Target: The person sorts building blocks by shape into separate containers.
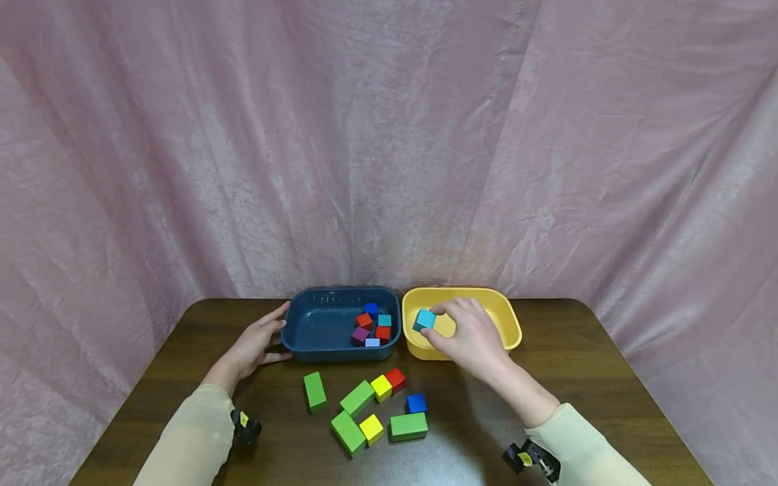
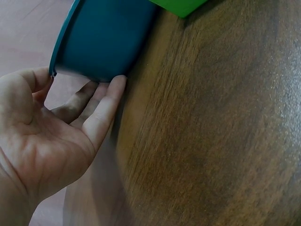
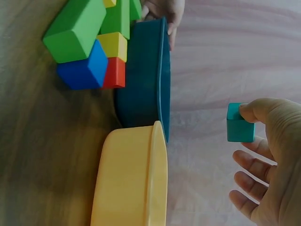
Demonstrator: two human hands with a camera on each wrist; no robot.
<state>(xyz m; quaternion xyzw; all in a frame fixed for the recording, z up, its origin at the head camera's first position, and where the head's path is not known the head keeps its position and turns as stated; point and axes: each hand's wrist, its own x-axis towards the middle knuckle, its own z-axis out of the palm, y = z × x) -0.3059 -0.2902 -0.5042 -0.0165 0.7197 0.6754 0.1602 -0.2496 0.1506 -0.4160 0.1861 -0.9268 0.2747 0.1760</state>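
My right hand pinches a light blue cube between thumb and fingertips, held above the yellow tub. In the right wrist view the cube shows teal, and the other fingers spread loosely below it. My left hand rests against the left end of the dark blue tub, fingers fairly straight. In the left wrist view its fingertips touch the tub's outer wall and rim. Red, blue, teal, purple and pale blue cubes lie in the dark blue tub's right half.
In front of the tubs lie several green blocks, two yellow cubes, a red cube and a blue cube on the wooden table. A pink curtain hangs behind the tubs.
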